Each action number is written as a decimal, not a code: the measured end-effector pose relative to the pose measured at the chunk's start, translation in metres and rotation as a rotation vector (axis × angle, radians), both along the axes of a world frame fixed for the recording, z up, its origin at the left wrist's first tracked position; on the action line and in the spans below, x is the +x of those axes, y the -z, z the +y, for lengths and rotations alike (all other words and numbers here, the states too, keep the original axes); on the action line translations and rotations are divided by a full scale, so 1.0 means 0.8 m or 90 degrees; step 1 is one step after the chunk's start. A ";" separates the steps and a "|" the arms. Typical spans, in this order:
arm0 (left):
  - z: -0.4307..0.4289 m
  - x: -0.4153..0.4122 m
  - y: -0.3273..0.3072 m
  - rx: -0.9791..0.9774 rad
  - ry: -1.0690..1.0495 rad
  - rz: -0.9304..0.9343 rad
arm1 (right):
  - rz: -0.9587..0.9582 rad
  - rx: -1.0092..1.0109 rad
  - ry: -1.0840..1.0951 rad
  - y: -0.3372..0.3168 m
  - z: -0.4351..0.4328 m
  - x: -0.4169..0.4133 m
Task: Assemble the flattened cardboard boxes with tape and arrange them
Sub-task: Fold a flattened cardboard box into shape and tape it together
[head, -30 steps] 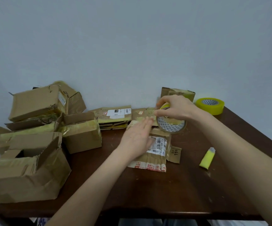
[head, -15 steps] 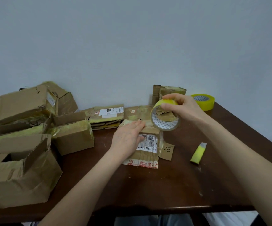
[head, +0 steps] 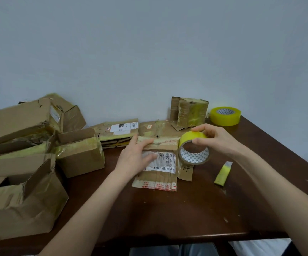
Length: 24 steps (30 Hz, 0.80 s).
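A flattened cardboard box with a white shipping label lies on the dark wooden table in the middle. My left hand presses flat on its left part, fingers straight. My right hand grips a yellow tape roll just above the box's right edge, thumb and fingers curled round the roll. More flattened boxes lie stacked behind it. A small assembled box stands at the back by the wall.
Several assembled taped boxes are piled at the left: a large one near the front edge, a smaller one and others behind. A second yellow tape roll sits at the back right. A yellow utility knife lies right of the flattened box.
My right hand has carried the tape roll from above the box's far edge toward its right side. My left hand stays pressed on the box. The camera has shifted slightly.
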<state>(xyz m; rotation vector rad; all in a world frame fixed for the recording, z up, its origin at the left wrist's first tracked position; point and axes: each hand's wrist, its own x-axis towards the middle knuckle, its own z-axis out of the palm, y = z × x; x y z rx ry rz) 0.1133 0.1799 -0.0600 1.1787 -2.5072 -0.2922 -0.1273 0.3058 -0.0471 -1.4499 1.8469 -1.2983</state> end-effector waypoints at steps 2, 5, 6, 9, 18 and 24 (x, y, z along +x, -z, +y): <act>-0.002 0.002 0.002 0.021 -0.012 0.101 | -0.031 -0.022 -0.009 0.010 -0.003 0.002; -0.005 0.007 0.006 0.080 -0.045 0.217 | -0.036 -0.056 0.040 0.022 -0.019 0.008; -0.008 0.009 0.006 0.108 -0.060 0.200 | -0.031 -0.060 0.056 0.026 -0.025 0.010; -0.018 0.013 -0.006 -0.089 -0.093 -0.078 | -0.053 -0.062 0.059 0.030 -0.036 0.016; -0.012 -0.021 0.000 -0.240 0.038 -0.120 | -0.049 -0.059 0.024 0.027 -0.050 0.018; -0.027 -0.006 -0.005 -0.217 0.022 -0.178 | -0.017 -0.070 0.000 0.015 -0.056 0.027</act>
